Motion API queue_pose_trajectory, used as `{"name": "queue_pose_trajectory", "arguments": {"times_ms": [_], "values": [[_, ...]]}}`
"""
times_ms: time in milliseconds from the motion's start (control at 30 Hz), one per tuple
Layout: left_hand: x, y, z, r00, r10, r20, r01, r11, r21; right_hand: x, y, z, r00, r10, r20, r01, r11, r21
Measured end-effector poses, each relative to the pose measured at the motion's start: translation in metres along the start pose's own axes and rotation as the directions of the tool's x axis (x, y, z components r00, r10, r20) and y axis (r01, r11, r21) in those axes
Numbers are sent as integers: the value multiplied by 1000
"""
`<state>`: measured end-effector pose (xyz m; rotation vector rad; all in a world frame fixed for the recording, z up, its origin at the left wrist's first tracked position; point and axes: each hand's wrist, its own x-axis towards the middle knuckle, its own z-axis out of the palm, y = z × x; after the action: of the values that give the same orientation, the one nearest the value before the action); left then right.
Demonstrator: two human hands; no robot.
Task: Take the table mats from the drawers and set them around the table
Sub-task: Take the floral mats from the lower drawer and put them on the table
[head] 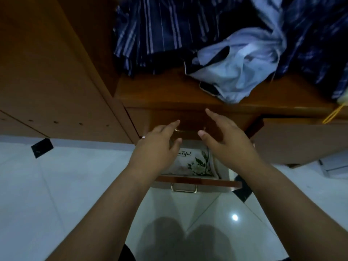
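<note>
A wooden drawer (199, 182) with a brass handle stands pulled out below me. Inside it lie pale table mats (195, 163) printed with white flowers, green leaves and script lettering. My left hand (156, 149) hovers over the drawer's left side, fingers relaxed and holding nothing. My right hand (226, 140) hovers over the right side, fingers straight and spread, also holding nothing. Both hands cover part of the mats. A shut drawer front (190, 123) with a brass handle sits just behind my fingertips.
Above the drawers a wooden shelf (169, 95) carries a light blue cloth (239, 72), hanging dark striped clothes (154, 31) and a phone (209, 88). Another drawer (293, 142) stands open at the right. White tiled floor (56, 185) surrounds my feet.
</note>
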<state>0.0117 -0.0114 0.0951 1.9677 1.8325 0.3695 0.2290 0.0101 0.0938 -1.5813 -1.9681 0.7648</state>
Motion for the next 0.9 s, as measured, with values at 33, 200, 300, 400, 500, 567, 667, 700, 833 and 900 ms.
{"name": "queue_pose_trajectory", "arguments": {"times_ms": [33, 200, 300, 400, 500, 567, 667, 700, 833, 900], "values": [[2, -5, 12, 1000, 2, -4, -2, 1000, -5, 1, 11, 8, 1000, 4, 4, -4, 1000, -5], [13, -25, 58, 1000, -12, -15, 11, 999, -43, -1, 53, 35, 996, 30, 86, -25, 998, -54], [15, -29, 71, 1000, 12, -25, -13, 999, -42, -1, 61, 44, 991, 53, 125, -42, 995, -92], [16, -33, 76, 998, 27, -57, -28, 999, -17, 4, 62, 46, 992, 66, 110, -53, 992, -114], [17, -41, 76, 999, 24, -43, -24, 1000, 6, 8, 60, 48, 997, 30, 77, -16, 985, -174], [20, -41, 76, 999, 0, -40, 0, 1000, -8, 11, 58, 53, 995, 44, 91, -26, 981, -194], [21, -37, 75, 1000, -25, -14, 24, 998, -51, 13, 52, 63, 989, 102, 108, -79, 976, -204], [19, -35, 75, 1000, -24, 0, 24, 999, -41, 13, 49, 64, 989, 110, 101, -86, 971, -223], [5, -29, 68, 1000, -6, 12, 5, 998, 63, 6, 37, 55, 988, 115, 103, -82, 957, -279], [-2, -24, 60, 999, 20, -25, -16, 989, 150, -2, 30, 46, 985, 98, 140, -48, 945, -322]]}}
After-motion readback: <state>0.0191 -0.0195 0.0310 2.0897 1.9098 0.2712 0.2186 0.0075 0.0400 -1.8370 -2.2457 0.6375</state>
